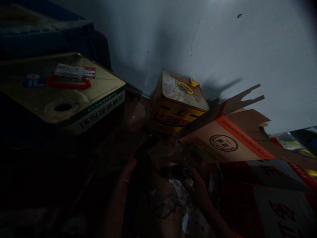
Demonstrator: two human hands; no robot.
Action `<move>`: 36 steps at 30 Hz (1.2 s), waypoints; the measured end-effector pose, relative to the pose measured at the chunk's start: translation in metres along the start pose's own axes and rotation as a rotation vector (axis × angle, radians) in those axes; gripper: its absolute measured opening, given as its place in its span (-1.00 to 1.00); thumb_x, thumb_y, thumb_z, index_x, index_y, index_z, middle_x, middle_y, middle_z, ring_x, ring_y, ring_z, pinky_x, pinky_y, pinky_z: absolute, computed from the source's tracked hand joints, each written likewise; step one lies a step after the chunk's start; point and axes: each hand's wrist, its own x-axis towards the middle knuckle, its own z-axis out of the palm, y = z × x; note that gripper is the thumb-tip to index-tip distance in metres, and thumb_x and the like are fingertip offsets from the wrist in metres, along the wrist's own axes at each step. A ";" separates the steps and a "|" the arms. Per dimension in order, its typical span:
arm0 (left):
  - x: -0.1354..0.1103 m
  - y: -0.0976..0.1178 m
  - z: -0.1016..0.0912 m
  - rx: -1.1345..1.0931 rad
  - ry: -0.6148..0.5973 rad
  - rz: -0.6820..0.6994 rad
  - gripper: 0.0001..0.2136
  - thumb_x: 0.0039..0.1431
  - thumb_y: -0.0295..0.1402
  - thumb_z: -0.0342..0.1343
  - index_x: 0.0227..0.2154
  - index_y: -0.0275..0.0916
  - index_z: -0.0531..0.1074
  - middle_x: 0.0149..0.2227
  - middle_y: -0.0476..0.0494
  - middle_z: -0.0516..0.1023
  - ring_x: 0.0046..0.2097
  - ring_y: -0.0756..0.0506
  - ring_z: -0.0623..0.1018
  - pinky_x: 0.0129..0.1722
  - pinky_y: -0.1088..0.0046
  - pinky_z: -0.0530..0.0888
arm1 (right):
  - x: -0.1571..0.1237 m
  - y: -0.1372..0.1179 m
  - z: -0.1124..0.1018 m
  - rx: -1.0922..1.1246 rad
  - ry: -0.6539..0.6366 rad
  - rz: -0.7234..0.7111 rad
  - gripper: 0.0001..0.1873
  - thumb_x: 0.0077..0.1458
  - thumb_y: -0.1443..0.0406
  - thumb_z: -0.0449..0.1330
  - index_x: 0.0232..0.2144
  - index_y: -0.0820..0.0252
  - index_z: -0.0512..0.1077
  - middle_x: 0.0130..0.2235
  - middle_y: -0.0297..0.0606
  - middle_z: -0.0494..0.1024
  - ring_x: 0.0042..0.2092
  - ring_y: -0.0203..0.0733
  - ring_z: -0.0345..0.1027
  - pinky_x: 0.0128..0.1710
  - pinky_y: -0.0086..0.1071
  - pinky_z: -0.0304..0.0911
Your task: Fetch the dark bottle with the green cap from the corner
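Right grip (196, 185) holds a dark green-ringed object (177, 171); left grip (129, 166) too dark to tell.

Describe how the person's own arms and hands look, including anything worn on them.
The left hand is ungloved, with a thin, pale band at the wrist. The right hand is ungloved too, and no band shows there. Both forearms look mostly bare; darkness hides finer detail.

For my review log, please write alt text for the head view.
A right hand holds a dark object with a green end, in deep shadow; whether the left hand holds anything is unclear. Beyond, from left, stand a red-handled tin, a yellow tin and an open carton.
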 end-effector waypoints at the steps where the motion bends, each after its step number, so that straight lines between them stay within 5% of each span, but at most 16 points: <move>1: 0.003 -0.001 -0.001 0.104 0.061 0.054 -0.79 0.14 -0.47 0.10 -0.15 -0.33 0.41 -0.17 -0.18 0.53 -0.09 -0.14 0.52 -0.02 0.15 0.43 | 0.000 0.000 0.000 0.000 -0.001 0.000 -0.56 0.02 0.23 0.17 -0.01 0.16 0.31 -0.03 -0.12 0.47 -0.01 -0.03 0.38 -0.04 -0.17 0.33; 5: 0.001 -0.020 0.015 0.413 0.235 0.275 -0.55 0.06 -0.66 -0.03 0.04 -0.29 0.34 0.11 -0.34 0.34 0.19 -0.25 0.32 0.18 0.08 0.23 | 0.002 0.000 0.001 -0.003 -0.016 -0.002 -0.56 0.03 0.22 0.17 -0.01 0.16 0.31 -0.05 -0.13 0.48 -0.05 -0.04 0.40 -0.06 -0.16 0.34; 9: -0.016 -0.055 0.042 0.591 0.303 0.418 -0.56 0.13 -0.63 -0.16 0.04 -0.32 0.37 0.20 -0.43 0.22 0.23 -0.30 0.25 0.19 0.05 0.22 | 0.000 0.003 0.002 -0.023 -0.020 0.008 -0.53 0.04 0.19 0.17 0.02 0.16 0.29 0.00 -0.08 0.45 0.03 0.02 0.35 0.01 -0.08 0.29; 15: -0.050 -0.088 0.057 0.716 0.330 0.547 -0.37 0.09 -0.46 0.03 0.26 -0.30 0.05 0.36 -0.39 -0.08 0.29 -0.50 0.03 0.19 -0.34 -0.02 | -0.002 -0.001 0.002 -0.036 -0.034 0.017 -0.52 0.03 0.20 0.17 0.02 0.16 0.29 0.02 -0.07 0.44 0.05 0.04 0.34 0.04 -0.05 0.27; 19: -0.042 -0.092 0.040 0.575 0.287 0.530 -0.41 0.05 -0.63 -0.08 0.19 -0.21 0.20 0.33 -0.31 0.07 0.27 -0.39 0.14 0.22 -0.21 0.08 | -0.002 -0.002 0.002 -0.034 -0.025 0.014 -0.52 0.02 0.19 0.16 0.01 0.17 0.30 0.02 -0.06 0.45 0.06 0.05 0.34 0.04 -0.05 0.27; 23: -0.024 -0.071 0.034 0.438 0.248 0.511 -0.46 0.02 -0.68 -0.17 0.10 -0.35 0.30 0.18 -0.42 0.26 0.22 -0.29 0.26 0.23 -0.02 0.19 | -0.002 -0.002 0.003 -0.041 -0.015 0.034 -0.48 0.01 0.20 0.17 0.04 0.17 0.26 0.05 -0.04 0.43 0.07 0.06 0.32 0.06 -0.03 0.25; 25: -0.025 -0.049 0.048 0.366 0.168 0.539 -0.46 -0.01 -0.66 -0.15 0.09 -0.38 0.30 0.12 -0.41 0.33 0.18 -0.24 0.32 0.22 0.06 0.24 | -0.002 -0.002 0.003 -0.044 -0.022 0.043 -0.47 0.00 0.21 0.18 0.05 0.16 0.25 0.04 -0.05 0.44 0.06 0.05 0.33 0.05 -0.05 0.26; 30: -0.051 0.009 0.104 0.284 -0.291 0.768 -0.37 -0.18 -0.71 -0.13 -0.03 -0.13 0.45 0.06 -0.09 0.44 0.09 -0.06 0.41 0.17 0.36 0.32 | -0.002 -0.001 0.002 -0.040 -0.032 0.054 -0.51 0.02 0.19 0.18 0.01 0.16 0.28 0.00 -0.08 0.47 0.02 0.03 0.36 0.02 -0.10 0.28; 36: -0.060 0.024 0.120 0.362 -0.610 0.859 -0.48 -0.16 -0.64 -0.06 -0.14 -0.12 0.55 -0.09 -0.15 0.49 -0.01 -0.16 0.44 0.07 0.24 0.36 | -0.003 0.000 0.003 -0.051 0.003 0.083 -0.52 0.00 0.15 0.19 -0.04 0.20 0.30 -0.06 -0.04 0.50 -0.05 0.07 0.40 -0.05 -0.09 0.31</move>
